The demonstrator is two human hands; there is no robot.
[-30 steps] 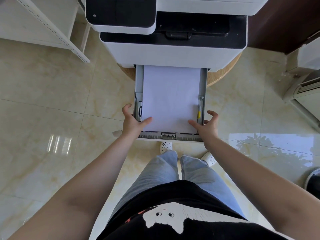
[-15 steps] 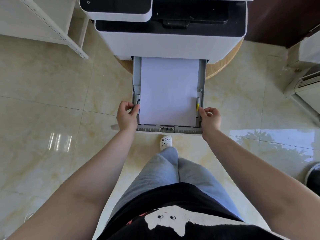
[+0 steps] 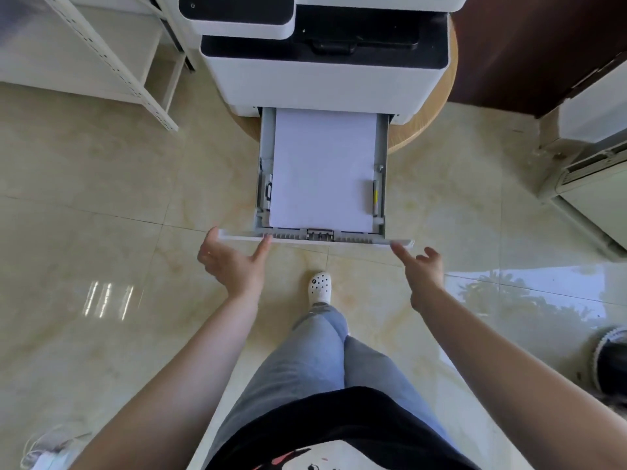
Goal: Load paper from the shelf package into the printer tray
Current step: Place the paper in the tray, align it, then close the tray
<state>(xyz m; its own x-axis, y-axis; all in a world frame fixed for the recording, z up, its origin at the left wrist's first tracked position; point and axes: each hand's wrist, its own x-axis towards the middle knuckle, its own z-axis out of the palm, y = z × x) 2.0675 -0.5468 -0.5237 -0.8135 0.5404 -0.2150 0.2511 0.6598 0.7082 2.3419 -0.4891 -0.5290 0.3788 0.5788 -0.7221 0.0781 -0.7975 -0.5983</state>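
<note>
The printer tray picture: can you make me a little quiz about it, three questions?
1. True or false: the paper tray is pulled out of the printer.
2. What lies in the tray? A) white paper B) a book C) nothing
3. Which fingers are nearest the tray's front edge?

Key:
1. True.
2. A: a stack of white paper lies flat between the side guides.
3. The left hand and the right hand are both open, each with a finger reaching to a front corner of the tray; neither grips it.
</note>
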